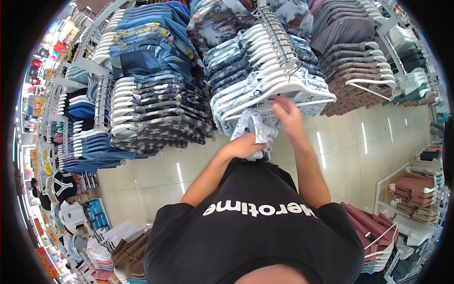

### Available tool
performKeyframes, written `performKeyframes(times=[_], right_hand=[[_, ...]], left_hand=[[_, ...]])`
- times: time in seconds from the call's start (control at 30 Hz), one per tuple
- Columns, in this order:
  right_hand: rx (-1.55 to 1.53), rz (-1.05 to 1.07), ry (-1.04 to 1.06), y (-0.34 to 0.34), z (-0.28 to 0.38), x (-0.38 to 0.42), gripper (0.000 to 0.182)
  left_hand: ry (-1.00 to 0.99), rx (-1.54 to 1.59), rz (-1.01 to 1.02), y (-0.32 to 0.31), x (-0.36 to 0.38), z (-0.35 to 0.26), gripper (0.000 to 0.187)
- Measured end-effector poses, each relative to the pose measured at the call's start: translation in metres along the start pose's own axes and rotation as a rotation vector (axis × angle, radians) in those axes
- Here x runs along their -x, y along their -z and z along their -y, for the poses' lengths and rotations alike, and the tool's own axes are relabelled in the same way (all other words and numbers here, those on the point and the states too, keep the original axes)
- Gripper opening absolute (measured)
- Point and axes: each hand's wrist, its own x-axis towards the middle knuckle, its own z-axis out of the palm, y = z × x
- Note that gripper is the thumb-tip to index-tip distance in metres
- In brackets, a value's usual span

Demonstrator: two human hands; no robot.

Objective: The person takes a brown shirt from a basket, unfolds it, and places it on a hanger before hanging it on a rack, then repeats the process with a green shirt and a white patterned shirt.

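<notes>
My left hand (243, 146) is closed on a white shirt (257, 127) with a blue-grey print, gripping it near the collar. The cloth hangs bunched in front of my chest, its lower part hidden. Just above it, a white hanger (279, 90) hangs at the front of the rail, its bar crossing over more shirts of the same print. Beside the shirt, my right hand (287, 115) is raised close under the hanger's bar. Its fingers are loosely bent, apart and slightly blurred, and no held thing shows in them.
Printed shirts (161, 106) on white hangers fill the rack to the left. Brown checked garments (350, 80) hang to the right, with a white hanger (371, 85) sticking out. Behind me are pink garments (366, 222) at right and a brown garment (127, 255) at left. Tiled floor (345, 142) lies between racks.
</notes>
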Motion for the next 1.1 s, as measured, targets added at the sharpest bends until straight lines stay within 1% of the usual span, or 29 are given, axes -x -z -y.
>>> performKeyframes(times=[0.03, 0.07, 0.1, 0.13, 0.17, 0.2, 0.23, 0.27, 0.33, 0.37, 0.43, 0.47, 0.53, 0.6, 0.63, 0.67, 0.7, 0.73, 0.77, 0.8, 0.87, 0.9, 0.93, 0.97, 1.0, 1.03, 1.1], right_hand=[[-0.133, -0.033, -0.097, 0.007, -0.002, -0.005, 0.045], [-0.135, -0.032, -0.098, 0.007, 0.000, -0.007, 0.045], [-0.317, -0.011, -0.061, 0.006, 0.003, -0.009, 0.038], [-0.499, 0.009, -0.024, 0.006, 0.006, -0.010, 0.030], [-0.502, 0.009, -0.025, 0.005, 0.008, -0.013, 0.030], [-0.526, -0.022, 0.009, 0.004, 0.009, -0.016, 0.026], [-0.550, -0.053, 0.044, 0.004, 0.010, -0.018, 0.022], [-0.551, -0.052, 0.047, 0.003, 0.012, -0.018, 0.022], [-0.575, -0.155, 0.083, 0.001, 0.016, -0.020, 0.019], [-0.576, -0.150, 0.082, 0.001, 0.022, -0.021, 0.019], [-0.664, -0.114, 0.245, 0.004, 0.036, -0.020, 0.018], [-0.664, -0.114, 0.244, 0.008, 0.040, -0.021, 0.018], [-0.655, -0.101, 0.470, 0.024, 0.045, -0.022, 0.020], [-0.661, 0.092, 0.634, 0.043, 0.075, -0.009, 0.024], [-0.609, 0.101, 0.643, 0.053, 0.085, 0.001, 0.030], [-0.609, 0.097, 0.645, 0.065, 0.086, 0.008, 0.030], [-0.646, 0.166, 0.598, 0.078, 0.085, 0.013, 0.032], [-0.683, 0.236, 0.551, 0.087, 0.084, 0.018, 0.035], [-0.645, 0.168, 0.504, 0.092, 0.079, 0.023, 0.035], [-0.645, 0.164, 0.503, 0.099, 0.070, 0.027, 0.035], [-0.653, 0.250, 0.312, 0.112, 0.046, 0.036, 0.032], [-0.686, 0.260, 0.232, 0.114, 0.035, 0.041, 0.031], [-0.687, 0.249, 0.233, 0.118, 0.016, 0.045, 0.031], [-0.664, 0.235, 0.118, 0.123, -0.006, 0.049, 0.030], [-0.641, 0.218, 0.004, 0.124, -0.012, 0.054, 0.031], [-0.643, 0.200, 0.007, 0.122, -0.017, 0.059, 0.031], [-0.494, 0.094, -0.083, 0.098, -0.014, 0.067, 0.040]], left_hand=[[0.061, 0.129, 0.020, 0.005, 0.006, -0.001, 0.029], [0.121, 0.257, 0.040, 0.010, 0.011, -0.003, 0.028], [0.124, 0.334, 0.009, 0.010, 0.016, -0.003, 0.026], [0.126, 0.334, 0.009, 0.009, 0.020, -0.001, 0.026], [0.161, 0.479, -0.036, 0.010, 0.024, -0.001, 0.026], [0.196, 0.624, -0.080, 0.011, 0.027, -0.001, 0.025], [0.187, 0.686, -0.081, 0.013, 0.031, -0.002, 0.025], [0.186, 0.683, -0.081, 0.013, 0.034, 0.001, 0.025], [0.235, 0.771, -0.103, 0.014, 0.039, 0.012, 0.024], [0.285, 0.761, -0.104, 0.017, 0.042, 0.008, 0.026], [0.290, 0.814, -0.136, 0.014, 0.044, 0.013, 0.028], [0.292, 0.866, -0.163, 0.013, 0.044, 0.014, 0.029], [0.298, 0.928, -0.175, 0.014, 0.044, 0.015, 0.030], [0.303, 0.985, -0.184, 0.015, 0.043, 0.015, 0.031], [0.277, 0.994, -0.198, 0.014, 0.042, 0.015, 0.032], [0.250, 1.004, -0.211, 0.013, 0.041, 0.015, 0.032], [0.251, 1.003, -0.206, 0.011, 0.036, 0.011, 0.032], [0.231, 0.922, -0.186, 0.010, 0.030, 0.008, 0.030], [0.211, 0.840, -0.165, 0.008, 0.022, 0.002, 0.029], [0.213, 0.840, -0.161, 0.005, 0.014, -0.002, 0.029], [0.148, 0.761, -0.022, 0.000, -0.007, -0.015, 0.025], [0.169, 0.679, 0.008, 0.001, -0.017, -0.037, 0.022], [0.171, 0.678, 0.019, 0.002, -0.028, -0.049, 0.022], [0.079, 0.614, 0.113, 0.005, -0.041, -0.058, 0.022], [-0.014, 0.549, 0.209, 0.005, -0.053, -0.065, 0.021], [-0.085, 0.521, 0.169, 0.002, -0.063, -0.070, 0.022], [-0.096, 0.539, 0.220, 0.006, -0.072, -0.097, 0.023]])
